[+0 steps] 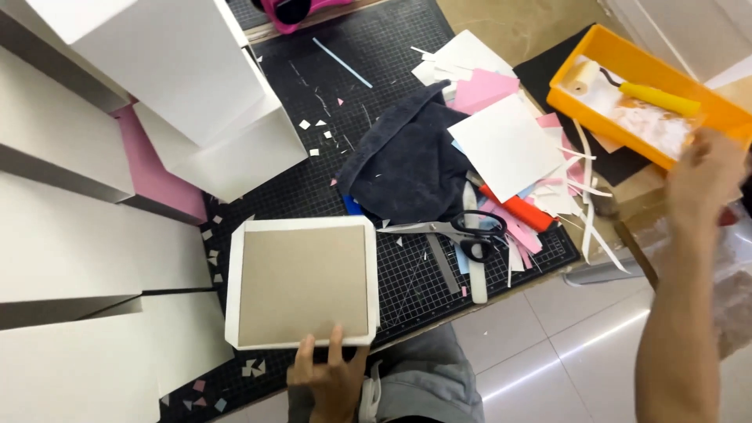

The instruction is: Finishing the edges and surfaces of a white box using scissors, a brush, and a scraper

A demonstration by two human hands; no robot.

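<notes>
Grey-brown board (white-bordered), black gridded mat, yellow tray

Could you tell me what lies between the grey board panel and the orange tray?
In the head view, scissors, a dark cloth and paper scraps lie between the panel and tray.

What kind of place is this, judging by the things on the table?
Probably a craft or box-making workbench: a gridded cutting mat strewn with paper scraps, scissors, white boxes, and a paint roller in a yellow tray.
</notes>
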